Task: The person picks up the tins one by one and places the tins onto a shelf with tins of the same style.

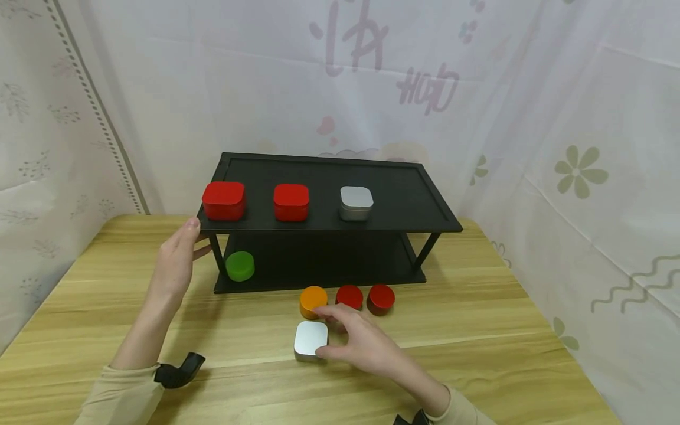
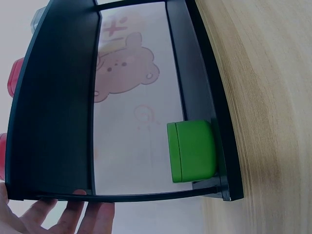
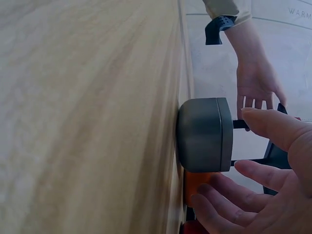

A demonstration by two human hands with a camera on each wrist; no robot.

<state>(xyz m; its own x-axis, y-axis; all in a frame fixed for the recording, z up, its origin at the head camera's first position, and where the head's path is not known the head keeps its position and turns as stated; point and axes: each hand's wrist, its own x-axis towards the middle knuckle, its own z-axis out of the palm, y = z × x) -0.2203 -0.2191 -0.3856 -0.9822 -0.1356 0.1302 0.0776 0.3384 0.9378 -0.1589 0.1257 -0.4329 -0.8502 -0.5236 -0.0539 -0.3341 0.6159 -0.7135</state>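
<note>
My left hand (image 1: pixel 177 260) holds the front left corner of a black two-tier shelf (image 1: pixel 329 227), thumb at the top edge and fingers by the side. In the left wrist view its fingertips (image 2: pixel 78 192) curl over the upper board's end. My right hand (image 1: pixel 366 342) is over the table beside a silver square tin (image 1: pixel 311 337). Thumb and fingers are spread at the tin's right and far sides, and the right wrist view shows a gap between them and the tin (image 3: pixel 202 136). An orange round tin (image 1: pixel 312 301) stands just behind, near the right fingertips.
Two red round tins (image 1: pixel 380 299) stand beyond the right hand, one partly covered by it. On the upper board sit two red tins (image 1: pixel 224 200) and a silver one (image 1: pixel 356 203). A green tin (image 1: pixel 240 265) sits at the lower board's left end. Patterned cloth (image 1: pixel 319 88) hangs behind.
</note>
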